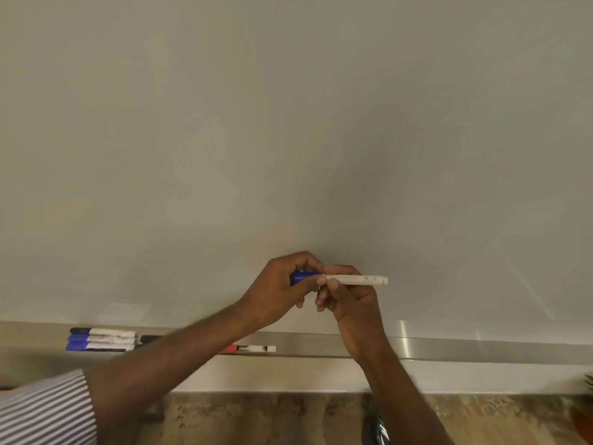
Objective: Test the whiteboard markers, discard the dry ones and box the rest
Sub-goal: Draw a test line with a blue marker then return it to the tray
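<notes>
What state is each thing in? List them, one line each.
Blue-capped marker: held level in front of the whiteboard, cap on.
Left hand: grips the blue cap.
Right hand: grips the white barrel.
Three markers: capped, lying side by side at the left of the tray.
Red-capped marker: capped, lying alone on the tray.
Tray: fixed under the board, holding markers.
Whiteboard: no marks visible.

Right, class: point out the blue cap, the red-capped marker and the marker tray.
blue cap (301, 276), head view, on its exposed side by the left hand.
red-capped marker (256, 348), head view, on its white barrel.
marker tray (449, 350), head view, on bare metal.
</notes>
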Tool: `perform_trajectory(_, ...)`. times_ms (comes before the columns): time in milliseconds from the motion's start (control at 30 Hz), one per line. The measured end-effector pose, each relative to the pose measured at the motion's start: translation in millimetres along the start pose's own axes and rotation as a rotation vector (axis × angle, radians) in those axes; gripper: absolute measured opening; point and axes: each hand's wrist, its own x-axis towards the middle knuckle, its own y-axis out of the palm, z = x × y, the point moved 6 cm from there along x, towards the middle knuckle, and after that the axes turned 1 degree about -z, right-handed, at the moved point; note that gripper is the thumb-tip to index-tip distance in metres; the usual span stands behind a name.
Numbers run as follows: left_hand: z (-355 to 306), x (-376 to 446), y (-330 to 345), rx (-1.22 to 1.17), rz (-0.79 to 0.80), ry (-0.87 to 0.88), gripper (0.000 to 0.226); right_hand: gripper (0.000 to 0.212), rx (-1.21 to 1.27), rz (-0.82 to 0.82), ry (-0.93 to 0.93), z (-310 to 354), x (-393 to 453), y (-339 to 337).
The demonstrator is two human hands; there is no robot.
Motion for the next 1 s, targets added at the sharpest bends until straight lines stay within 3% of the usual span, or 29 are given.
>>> perform_trajectory(67, -16.1, 0.2, -3.8, -0.085, -0.020, 0.023, 0.012, 0.012, 0.010, -0.013, -0.061, 18.5, 2.2, 11.3)
perform_trajectory(233, -48.1, -8.3, -14.6, -0.310, -0.172, 0.136, 0.023, 0.031, 0.113, 0.020, -0.169, 54.1, 2.5, 43.5)
perform_trajectory(367, -50.7, -14.3, -7.3, -0.481, -0.364, 0.081, 0.029, 0.032, 0.197, -0.073, -0.211, 62.4, 5.6, 63.1)
perform_trajectory(567, -73.3, -15.8, 4.3, -0.942, -0.475, 0.055, 0.031, 0.016, 0.224, -0.238, -0.228, 61.9, 6.6, 84.5)
perform_trajectory(767, -81.6, -16.0, 4.3, -0.968, -0.557, 0.051, 0.028, 0.021, 0.352, -0.221, -0.274, 69.0, 6.2, 94.2)
perform_trajectory(1000, -75.8, -8.7, 14.1, -0.985, -0.520, -0.010, 0.030, 0.025, 0.422, -0.302, -0.302, 70.1, 4.1, 81.9)
